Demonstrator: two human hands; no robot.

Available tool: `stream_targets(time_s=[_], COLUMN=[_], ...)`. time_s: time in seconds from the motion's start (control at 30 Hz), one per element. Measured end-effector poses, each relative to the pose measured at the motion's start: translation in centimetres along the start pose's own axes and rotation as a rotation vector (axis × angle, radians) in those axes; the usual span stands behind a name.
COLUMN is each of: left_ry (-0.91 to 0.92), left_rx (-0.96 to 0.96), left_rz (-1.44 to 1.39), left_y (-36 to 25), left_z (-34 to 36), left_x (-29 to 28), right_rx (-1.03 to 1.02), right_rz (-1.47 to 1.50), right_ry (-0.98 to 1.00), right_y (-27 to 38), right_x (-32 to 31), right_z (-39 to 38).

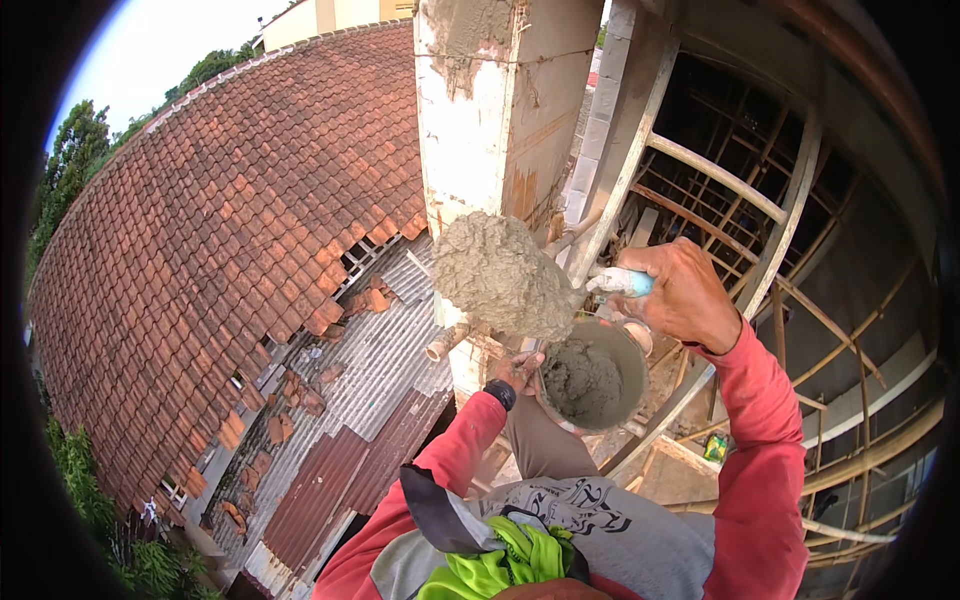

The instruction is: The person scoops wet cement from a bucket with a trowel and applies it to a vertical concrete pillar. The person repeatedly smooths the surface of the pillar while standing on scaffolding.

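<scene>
- bright green cloth (495,562) lies nearest, bunched at the wearer's collar; a loose end could get in the way if they bend further forward.
- right hand (688,295) is wrapped firmly around the handle of a trowel (622,282); its blade is hidden under a large mortar heap (500,275), held up in front of a pale column (465,140).
- that heap looks heavy and spreads wide, so a tilt or jerk of the wrist could send it sliding off, perhaps onto the corrugated roofing (385,345) below.
- left hand (516,373) touches the left side of the bucket (632,362), fingers partly bent; i cannot tell whether it really grips the rim.
- what the bucket rests on is unclear; with wet mortar (578,385) inside, a knock or uneven support might tip it.
- leaning out too far could cost the person their balance.
</scene>
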State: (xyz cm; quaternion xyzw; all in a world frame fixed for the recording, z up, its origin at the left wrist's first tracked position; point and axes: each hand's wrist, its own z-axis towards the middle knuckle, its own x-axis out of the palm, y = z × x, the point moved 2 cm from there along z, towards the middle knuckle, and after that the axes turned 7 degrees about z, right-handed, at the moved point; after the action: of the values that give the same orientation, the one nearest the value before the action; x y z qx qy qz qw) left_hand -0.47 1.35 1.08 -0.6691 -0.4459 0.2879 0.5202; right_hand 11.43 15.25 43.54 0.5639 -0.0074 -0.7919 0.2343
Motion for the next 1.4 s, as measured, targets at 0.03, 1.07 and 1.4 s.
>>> stream_targets(time_s=[0.03,1.07,1.4], left_ry=[0.001,0.055,0.079], left_rx=[-0.008,0.028,0.006], left_rz=[0.008,-0.006,0.016], left_y=[-0.2,1.5,0.6], left_z=[0.0,0.8,0.7], left_x=[0.0,-0.1,-0.6], right_rx=[-0.128,0.523,0.342], right_rz=[0.082,0.138,-0.583], right_ry=[0.017,0.067,0.689], right_y=[1.9,-12.6,-16.1], right_x=[-0.5,9.4,22.5], right_z=[2.2,-11.2,-10.1])
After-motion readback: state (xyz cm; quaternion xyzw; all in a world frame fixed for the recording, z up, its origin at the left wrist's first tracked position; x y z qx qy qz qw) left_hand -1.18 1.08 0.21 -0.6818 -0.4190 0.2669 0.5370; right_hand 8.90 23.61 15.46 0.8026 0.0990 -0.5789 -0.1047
